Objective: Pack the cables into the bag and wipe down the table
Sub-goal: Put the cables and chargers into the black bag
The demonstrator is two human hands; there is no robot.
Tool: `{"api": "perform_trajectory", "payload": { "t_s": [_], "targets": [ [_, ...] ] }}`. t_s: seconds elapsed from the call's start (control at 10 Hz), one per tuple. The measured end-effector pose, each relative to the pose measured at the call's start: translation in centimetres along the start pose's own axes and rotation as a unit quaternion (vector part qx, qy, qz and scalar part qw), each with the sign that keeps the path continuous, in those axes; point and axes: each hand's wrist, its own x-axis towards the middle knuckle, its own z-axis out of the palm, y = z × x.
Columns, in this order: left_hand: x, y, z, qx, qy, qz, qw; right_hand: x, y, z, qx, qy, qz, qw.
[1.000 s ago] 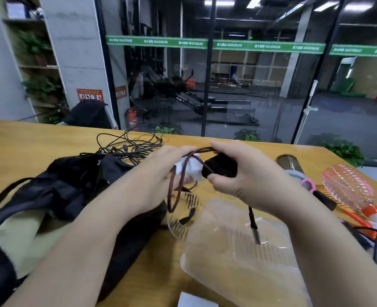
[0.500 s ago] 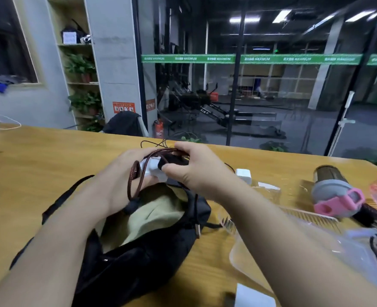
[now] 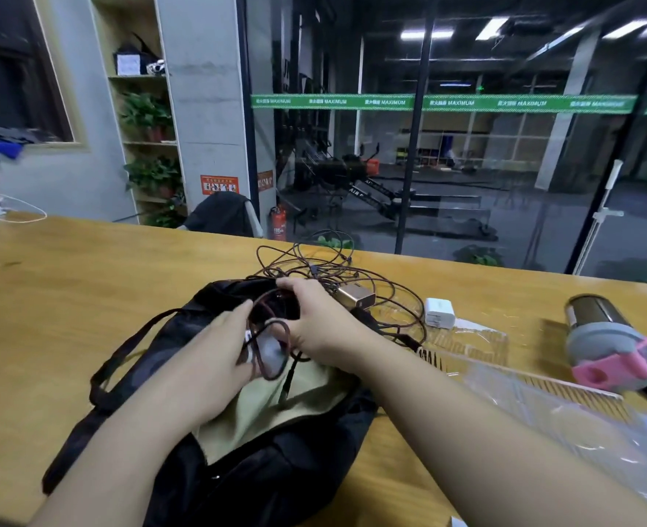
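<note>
Both hands, left [image 3: 215, 359] and right [image 3: 316, 325], held a grip on the coiled cable [image 3: 272, 348] over the open bag [image 3: 245, 420] near the table's front edge; best to keep the loops pinched while tucking them deep

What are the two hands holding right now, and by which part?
Both the left hand and right hand grip a coiled dark-red braided cable by its loops, over the open black bag.

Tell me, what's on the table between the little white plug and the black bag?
In the head view, loops of dark tangled cable and a gold charger block lie on the table between the white plug and the black bag.
</note>
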Motion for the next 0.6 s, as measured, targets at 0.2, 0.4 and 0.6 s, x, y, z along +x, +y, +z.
{"api": "perform_trajectory", "payload": {
  "t_s": [0.2, 0.4, 0.6],
  "targets": [
    [-0.9, -1.6, 2.1, 0.027, -0.05, -0.02, 0.998, -1.5, 0.9, -0.7, -0.106, -0.095, 0.009, 0.99],
    [-1.7, -3.2, 3.7, 0.05, -0.07, -0.024, 0.996, -2.1, 2.2, 0.6, -0.176, -0.149, 0.02, 0.973],
    [-2.6, -4.1, 4.4, 0.001, -0.089, -0.027, 0.996, -2.3, 3.3, 0.9, -0.182, -0.192, 0.047, 0.963]
  ]
}}
